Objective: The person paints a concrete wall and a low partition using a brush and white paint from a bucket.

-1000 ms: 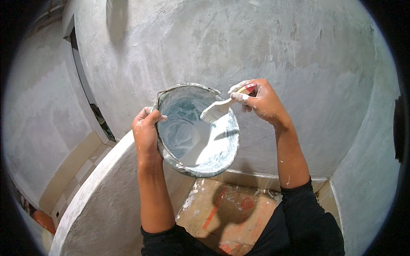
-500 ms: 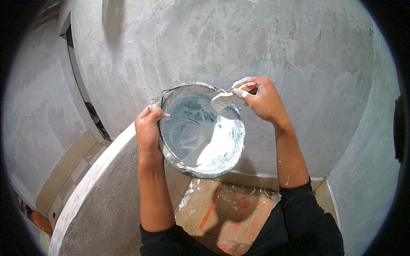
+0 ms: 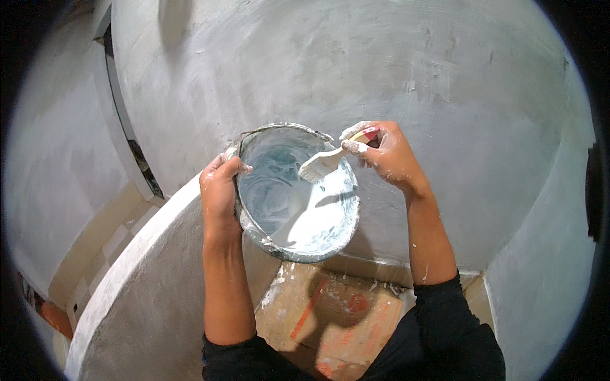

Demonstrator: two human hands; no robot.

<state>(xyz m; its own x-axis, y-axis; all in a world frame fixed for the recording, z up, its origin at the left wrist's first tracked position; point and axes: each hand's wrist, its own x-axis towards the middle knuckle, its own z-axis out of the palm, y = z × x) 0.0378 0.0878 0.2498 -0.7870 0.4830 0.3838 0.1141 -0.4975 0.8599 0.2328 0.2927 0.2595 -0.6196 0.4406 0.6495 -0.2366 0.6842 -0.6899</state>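
Note:
My left hand grips the left rim of a round bucket, its thumb over the edge and the other fingers hidden behind. The bucket tilts toward me, its inner wall smeared white, with white paint pooled at the lower right. In my right hand is a paintbrush, pinched by its pale, red-tipped handle. The white-coated bristles hang inside the bucket's mouth, above the paint, and cast a shadow on it. White splashes cover the fingers of both hands.
A grey, patchily coated wall rises just beyond the bucket. To the left curves a low partition with a white top edge. Below lies flattened cardboard spotted with white. Another wall stands at the right.
The brush has moved left and slightly down, further over the bucket's inside. My right hand has come a little lower; my left hand still holds the bucket.

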